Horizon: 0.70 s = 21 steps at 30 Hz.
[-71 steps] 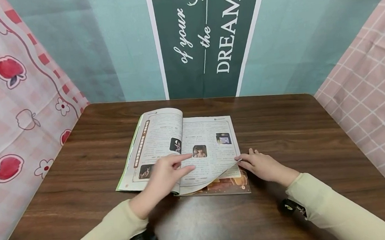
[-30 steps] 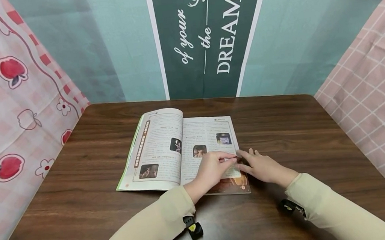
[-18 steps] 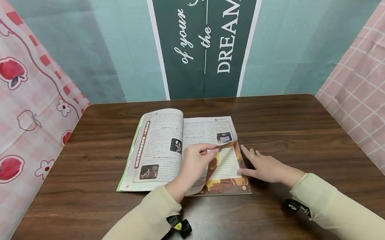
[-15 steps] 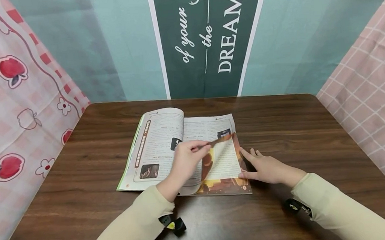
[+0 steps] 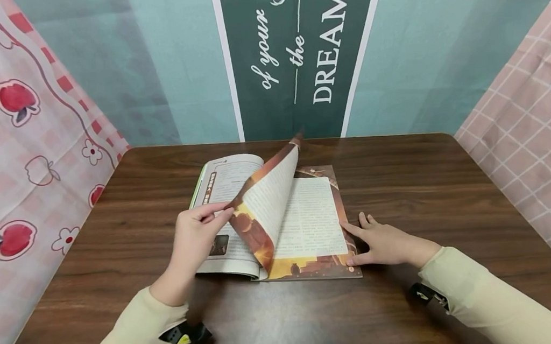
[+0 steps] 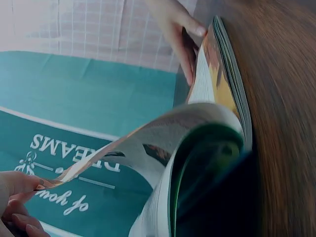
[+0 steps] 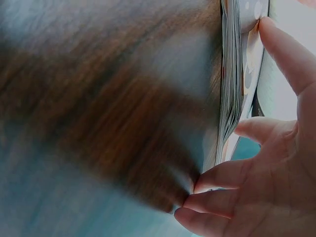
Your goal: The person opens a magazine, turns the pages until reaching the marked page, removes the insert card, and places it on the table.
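Observation:
An open magazine (image 5: 310, 218) lies on the wooden table, its left pages bulging near the spine. My left hand (image 5: 194, 235) pinches the outer edge of a lifted page (image 5: 268, 199) between thumb and fingers, left of the spine. That page curls upward, showing a brown and orange border around text. In the left wrist view the page (image 6: 123, 148) arches from the spine to my fingertips. My right hand (image 5: 383, 239) rests at the magazine's right edge with fingers spread. Its thumb and index finger touch the right page's margin; in the right wrist view the stacked page edges (image 7: 231, 74) show beside it.
The dark wooden table (image 5: 403, 183) extends around the magazine. A teal cloth with a printed banner (image 5: 295, 57) hangs behind it. Apple-patterned cloth (image 5: 22, 159) hangs at the left, pink checked cloth (image 5: 533, 119) at the right. Black wrist straps (image 5: 186, 334) sit on both sleeves.
My left hand pinched the right page's edge, then carried it leftward past the spine, uncovering a brown-bordered page beneath. My right hand stays at the right edge, its fingers more spread.

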{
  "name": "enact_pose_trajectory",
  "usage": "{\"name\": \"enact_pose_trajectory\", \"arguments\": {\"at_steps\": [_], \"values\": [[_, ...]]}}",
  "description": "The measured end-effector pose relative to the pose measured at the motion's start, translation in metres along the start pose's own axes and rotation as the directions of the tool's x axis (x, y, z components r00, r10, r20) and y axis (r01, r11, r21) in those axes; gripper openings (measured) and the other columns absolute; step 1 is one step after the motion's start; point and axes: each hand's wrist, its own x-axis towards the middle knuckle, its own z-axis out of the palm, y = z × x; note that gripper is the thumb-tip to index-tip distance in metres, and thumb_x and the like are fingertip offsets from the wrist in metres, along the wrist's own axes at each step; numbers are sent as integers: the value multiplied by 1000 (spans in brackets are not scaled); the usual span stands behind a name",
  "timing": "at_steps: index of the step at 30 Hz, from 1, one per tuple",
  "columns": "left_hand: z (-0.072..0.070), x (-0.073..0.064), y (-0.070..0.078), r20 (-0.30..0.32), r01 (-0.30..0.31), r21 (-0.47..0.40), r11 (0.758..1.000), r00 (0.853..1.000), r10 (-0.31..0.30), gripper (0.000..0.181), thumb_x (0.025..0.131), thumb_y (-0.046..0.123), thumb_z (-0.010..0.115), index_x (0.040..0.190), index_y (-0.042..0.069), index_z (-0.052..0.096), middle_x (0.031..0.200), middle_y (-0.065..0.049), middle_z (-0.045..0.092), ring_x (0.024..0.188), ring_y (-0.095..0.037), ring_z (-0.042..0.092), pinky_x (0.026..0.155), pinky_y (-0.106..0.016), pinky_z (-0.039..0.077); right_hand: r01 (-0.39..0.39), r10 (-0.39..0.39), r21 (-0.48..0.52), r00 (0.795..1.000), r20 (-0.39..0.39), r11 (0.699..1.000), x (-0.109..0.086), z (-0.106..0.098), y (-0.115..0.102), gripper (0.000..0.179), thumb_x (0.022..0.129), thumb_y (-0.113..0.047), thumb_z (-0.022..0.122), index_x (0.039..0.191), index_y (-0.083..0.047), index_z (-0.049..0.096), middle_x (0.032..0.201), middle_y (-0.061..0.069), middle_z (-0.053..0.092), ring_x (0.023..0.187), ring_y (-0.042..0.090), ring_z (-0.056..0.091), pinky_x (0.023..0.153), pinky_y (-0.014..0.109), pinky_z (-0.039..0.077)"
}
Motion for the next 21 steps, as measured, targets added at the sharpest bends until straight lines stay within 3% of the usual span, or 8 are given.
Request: {"name": "enact_pose_trajectory", "arguments": {"at_steps": [5,6,10,12,13,17,21], "values": [[-18,-4,-10,-28,-8,41,999,1000,9,23,72,23,67,88,6,68,44,3,27,40,-6,24,36,-23,23,9,-9,-5,1000,5,1000,0,-1,-1,90,66,-69,44,135,-15,24,127,36,19,114,48,22,78,52,35],[-21,-4,-18,-42,-13,49,999,999,15,24,72,24,67,89,8,68,44,3,27,40,-6,24,36,-24,23,12,-12,-6,1000,5,1000,0,-1,-2,89,66,-69,44,135,-15,25,127,36,19,114,48,21,78,52,35],[-31,-1,-72,-76,-34,64,997,996,39,22,71,24,68,91,15,68,44,5,28,39,-6,24,34,-25,20,27,-27,-9,1000,-2,1000,0,0,-2,87,67,-67,45,134,-15,25,127,36,19,114,48,22,78,52,35],[-37,-2,-82,-82,-31,84,996,996,38,23,70,25,69,91,16,68,43,3,31,37,-8,24,32,-25,18,32,-32,-7,999,-5,999,0,-1,-2,87,67,-67,45,134,-16,25,127,36,19,114,49,22,77,51,36],[-39,-4,-83,-81,-32,96,995,996,40,22,70,25,69,90,16,68,43,3,30,37,-8,23,32,-26,18,34,-34,-3,999,-4,999,-1,-1,-2,87,67,-67,46,134,-17,25,127,36,18,114,49,21,77,52,36],[-49,-17,-50,-76,-43,222,974,995,61,22,69,25,70,84,9,69,44,0,31,38,-8,24,33,-28,19,38,-38,23,999,6,999,-3,0,-1,87,65,-68,46,134,-20,25,129,35,15,115,48,19,78,52,35],[-60,-28,-41,-47,-70,435,898,994,100,20,69,23,69,81,8,69,53,4,53,48,-2,42,41,-20,31,49,-50,44,998,25,998,-5,1,1,87,64,-68,48,134,-24,24,130,34,12,116,48,15,77,52,35]]}}
